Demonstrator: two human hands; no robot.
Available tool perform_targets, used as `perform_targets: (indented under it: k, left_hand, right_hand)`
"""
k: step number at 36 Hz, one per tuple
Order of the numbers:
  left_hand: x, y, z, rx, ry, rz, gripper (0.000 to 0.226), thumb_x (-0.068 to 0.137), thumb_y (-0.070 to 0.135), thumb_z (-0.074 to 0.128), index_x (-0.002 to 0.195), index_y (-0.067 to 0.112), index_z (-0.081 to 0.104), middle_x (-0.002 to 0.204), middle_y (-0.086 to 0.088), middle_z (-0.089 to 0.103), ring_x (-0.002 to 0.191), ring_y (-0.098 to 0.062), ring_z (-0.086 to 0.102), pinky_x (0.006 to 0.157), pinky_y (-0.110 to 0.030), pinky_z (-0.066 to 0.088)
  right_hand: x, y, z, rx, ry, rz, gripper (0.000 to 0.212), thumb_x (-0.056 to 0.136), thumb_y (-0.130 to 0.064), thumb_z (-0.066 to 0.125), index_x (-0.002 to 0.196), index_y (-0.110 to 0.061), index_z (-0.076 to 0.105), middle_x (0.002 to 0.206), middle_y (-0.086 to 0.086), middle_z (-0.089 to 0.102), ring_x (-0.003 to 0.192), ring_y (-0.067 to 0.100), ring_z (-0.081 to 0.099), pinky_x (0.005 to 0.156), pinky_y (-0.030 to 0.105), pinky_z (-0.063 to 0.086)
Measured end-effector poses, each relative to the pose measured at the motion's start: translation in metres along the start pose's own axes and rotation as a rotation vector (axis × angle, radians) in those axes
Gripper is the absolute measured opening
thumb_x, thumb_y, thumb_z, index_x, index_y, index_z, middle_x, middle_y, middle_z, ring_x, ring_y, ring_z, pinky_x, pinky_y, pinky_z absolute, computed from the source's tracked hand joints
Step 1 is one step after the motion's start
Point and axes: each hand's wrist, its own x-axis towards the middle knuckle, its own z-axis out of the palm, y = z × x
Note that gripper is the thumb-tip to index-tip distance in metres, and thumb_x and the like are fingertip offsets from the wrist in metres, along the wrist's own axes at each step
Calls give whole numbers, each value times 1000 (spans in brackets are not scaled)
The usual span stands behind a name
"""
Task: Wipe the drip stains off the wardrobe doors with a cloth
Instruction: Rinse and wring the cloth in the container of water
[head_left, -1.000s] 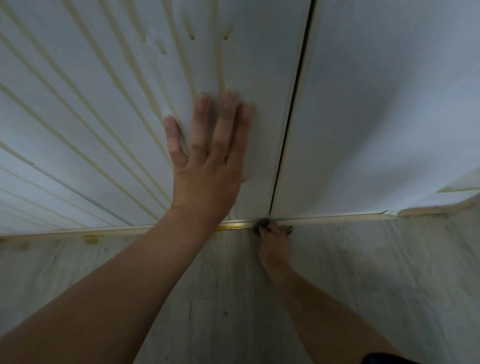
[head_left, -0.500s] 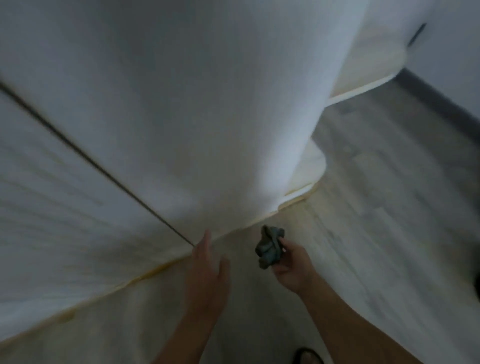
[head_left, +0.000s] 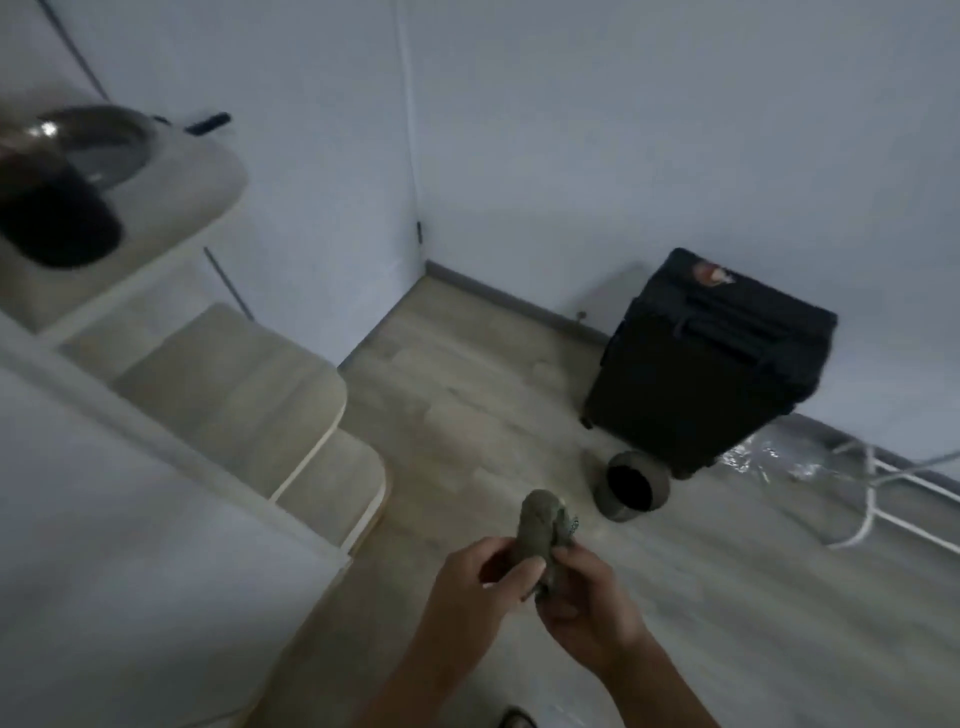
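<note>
Left grip (head_left: 475, 579), right grip (head_left: 584, 603), cloth (head_left: 537, 527) half-hidden

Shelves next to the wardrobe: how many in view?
3, stepped down at left: top shelf holding a pan, middle shelf under it, bottom shelf lowest. Any above the frame would be hidden.

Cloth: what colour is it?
The cloth is dull grey-green, seen in the head view, bunched between the left hand and right hand.
</note>
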Motion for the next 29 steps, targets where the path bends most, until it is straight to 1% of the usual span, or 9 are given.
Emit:
perform_targets:
  k: [2, 6, 8, 10, 12, 14, 17, 22, 29]
  left_hand:
    - [3, 33, 24, -22, 4, 29, 20, 78, 39, 76, 83, 19, 76, 70, -4, 71, 65, -8, 62, 65, -30, 49]
    - [22, 91, 73, 62, -54, 95, 12, 76, 29, 78, 87, 22, 76, 75, -3, 74, 67, -11, 65, 65, -36, 54]
    - [34, 111, 92, 108, -81, 128, 10, 84, 14, 76, 91, 21, 75, 79, -2, 76, 70, -12, 69, 66, -34, 55]
    - [49, 126, 107, 125, -92, 144, 11, 81, 19, 74, 92, 21, 75, 82, 0, 77, 77, -14, 72, 72, -38, 58]
    - [68, 133, 119, 126, -115, 131, 12, 82, 16, 72, 94, 18, 75, 86, 0, 78, 84, -18, 74, 78, -45, 59]
    - [90, 139, 128, 104, -143, 100, 18, 88, -1, 70, 95, 16, 75, 88, -3, 79, 88, -21, 75, 78, -43, 60]
    - [136, 143, 150, 130, -237, 64, 30, 87, -7, 69, 99, 20, 73, 90, 2, 80, 90, -16, 76, 81, -38, 61]
    - [207, 143, 181, 171, -400, -13, 45, 79, -9, 74, 111, 23, 72, 98, 8, 80, 96, -8, 75, 88, -28, 59]
    - [338, 112, 222, 276, -545, -116, 40, 74, -10, 79, 98, 22, 75, 89, 7, 80, 86, -9, 75, 74, -24, 57]
  right_hand:
    - [-18, -38, -3, 4, 37, -101, 25, 80, 7, 55, 104, 6, 60, 56, 13, 50, 44, 17, 48, 35, 21, 29]
    - [-47, -104, -17, 75, 122, -205, 48, 72, 13, 54, 112, -5, 75, 46, 6, 36, 35, 11, 33, 38, 21, 26]
    - [-58, -134, -23, 102, 146, -242, 47, 72, 13, 53, 109, -6, 75, 51, 8, 43, 34, 9, 34, 36, 21, 26]
    - [-64, -156, -32, 115, 194, -269, 46, 74, 14, 49, 109, -5, 73, 59, 12, 54, 40, 10, 43, 37, 21, 29]
    - [-65, -175, -44, 143, 182, -279, 47, 78, 13, 43, 114, -4, 69, 88, 18, 68, 69, 16, 62, 41, 22, 35]
    - [-63, -189, -60, 191, 189, -287, 44, 80, 11, 37, 105, -6, 68, 109, 17, 65, 87, 19, 65, 41, 22, 38]
    - [-53, -215, -86, 217, 229, -306, 35, 82, 2, 42, 93, -9, 74, 106, 14, 65, 87, 17, 66, 40, 22, 38]
    - [-31, -248, -122, 283, 287, -325, 31, 88, -30, 69, 110, -9, 76, 100, 11, 69, 83, 17, 63, 47, 23, 46]
    - [68, -270, -190, 386, 500, -212, 43, 89, -12, 60, 131, -2, 63, 125, 19, 68, 109, 27, 63, 85, 37, 51]
